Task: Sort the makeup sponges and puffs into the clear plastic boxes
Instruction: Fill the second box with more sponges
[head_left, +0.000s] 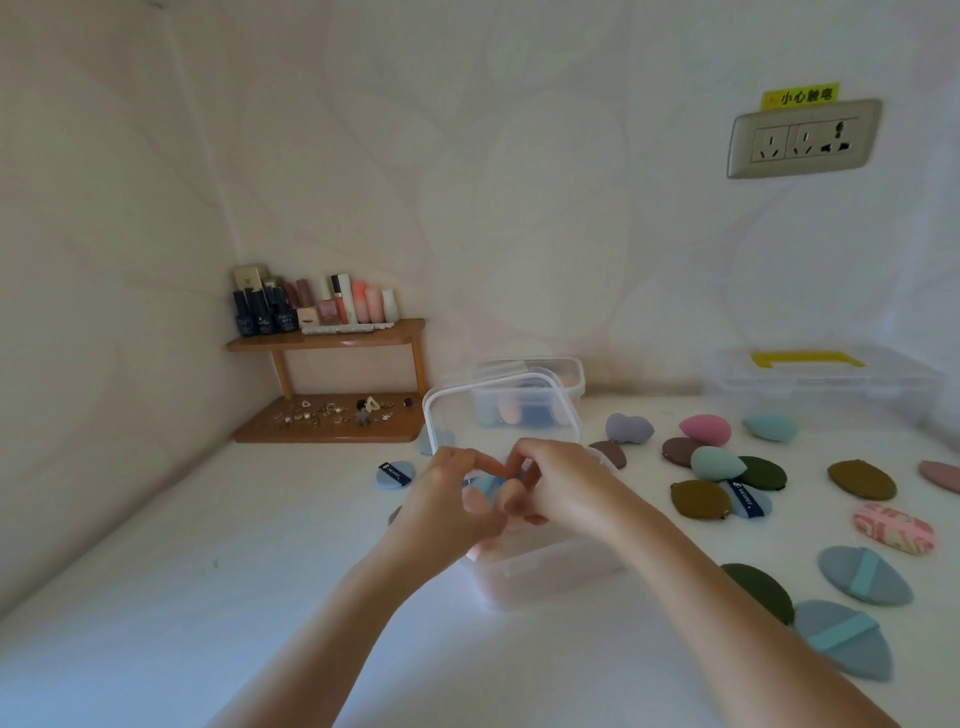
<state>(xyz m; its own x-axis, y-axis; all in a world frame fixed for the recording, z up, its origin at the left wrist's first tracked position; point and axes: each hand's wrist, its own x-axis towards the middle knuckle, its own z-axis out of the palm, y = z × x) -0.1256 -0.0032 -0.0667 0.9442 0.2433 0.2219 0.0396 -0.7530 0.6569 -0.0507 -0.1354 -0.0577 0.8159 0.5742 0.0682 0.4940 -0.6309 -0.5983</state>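
- The left hand (457, 501) and the right hand (558, 483) are meeting fingertip to fingertip over the box (545, 577), all fingers curled.
- Both are pinching a blue puff (488, 487) between them; it is hanging just above the box's open top, mostly hidden by the fingers.
- The box is sitting mid-table (208, 597), and its lid (441, 400) is standing tilted right behind it.
- A back box (569, 376) is standing behind the lid, with sponges showing dimly inside.
- Loose sponges are lying to the right: lilac (628, 427), pink (705, 429), teal (770, 427), mint (717, 462).
- Flat puffs are lying around them: brown (698, 498), olive (861, 479), grey-blue (862, 574), and others nearer the right edge.
- Another puff (395, 474) is lying left of the hands.
- A shelf (332, 340) is sitting in the corner, carrying bottles (311, 306).
- A case (821, 384) with a yellow handle is sitting against the wall, under a socket (802, 140).
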